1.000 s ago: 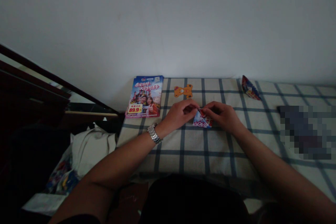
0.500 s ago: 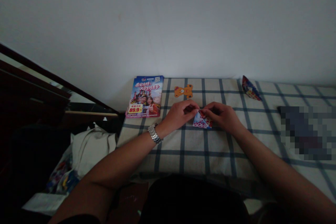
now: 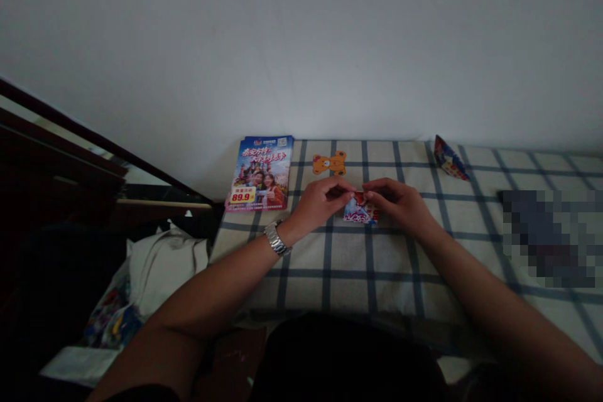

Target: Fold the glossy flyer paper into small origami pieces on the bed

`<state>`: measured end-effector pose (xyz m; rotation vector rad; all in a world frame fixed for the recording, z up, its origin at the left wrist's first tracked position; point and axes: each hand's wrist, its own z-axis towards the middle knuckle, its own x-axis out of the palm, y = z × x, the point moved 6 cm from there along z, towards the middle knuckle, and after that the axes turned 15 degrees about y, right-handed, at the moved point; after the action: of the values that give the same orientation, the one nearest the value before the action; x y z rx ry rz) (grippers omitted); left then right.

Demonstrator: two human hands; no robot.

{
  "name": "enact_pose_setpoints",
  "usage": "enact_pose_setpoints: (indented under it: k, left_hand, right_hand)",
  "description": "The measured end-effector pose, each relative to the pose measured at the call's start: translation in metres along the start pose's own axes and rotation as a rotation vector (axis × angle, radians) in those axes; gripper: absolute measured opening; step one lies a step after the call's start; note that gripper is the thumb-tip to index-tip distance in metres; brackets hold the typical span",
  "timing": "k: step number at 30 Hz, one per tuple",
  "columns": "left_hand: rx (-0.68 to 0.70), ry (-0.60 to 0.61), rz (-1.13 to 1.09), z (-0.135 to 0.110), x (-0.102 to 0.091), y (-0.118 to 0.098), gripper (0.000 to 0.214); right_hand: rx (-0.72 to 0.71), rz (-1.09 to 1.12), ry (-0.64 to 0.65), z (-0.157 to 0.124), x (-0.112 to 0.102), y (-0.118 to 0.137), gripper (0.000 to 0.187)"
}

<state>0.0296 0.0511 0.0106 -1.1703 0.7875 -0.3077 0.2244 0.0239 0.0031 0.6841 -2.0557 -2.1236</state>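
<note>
A plain pale wall filled the upper half of the frame. Below it, from the centre to the right edge, spread a cream cloth checked with blue-grey lines. Dark wooden boards slanted down the left side, and a pale bag slumped at lower left. At the right edge of the cloth lay a dark object, too pixelated to identify. A stack of printed flyers, the top one marked 89.9, sat left of centre, close to the wall.

The left hand and right hand met just right of centre, fingertips nearly touching. Each held a narrow pinch, thumb against forefinger, on the upper edge of one small folded paper, which was between them; whether its lower edge touched the cloth could not be told. Well apart from it, at upper right of the cloth, another folded paper piece stood tilted near the wall. An orange bear picture showed just beyond the left hand, and a silver watch circled the left wrist.
</note>
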Motion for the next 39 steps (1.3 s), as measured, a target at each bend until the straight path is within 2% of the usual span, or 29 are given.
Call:
enact_pose_setpoints:
  k: [13,39]
  left_hand:
    - [0.02,-0.056,-0.028,0.001,-0.007,0.002,0.012]
    - [0.048,-0.054,-0.047,0.002,-0.007,0.003,0.01]
  right_hand:
    - [0.041,-0.079,-0.075,-0.001,-0.01,0.005,0.036]
    - [0.066,0.044,-0.094,-0.001,-0.014,-0.009,0.037]
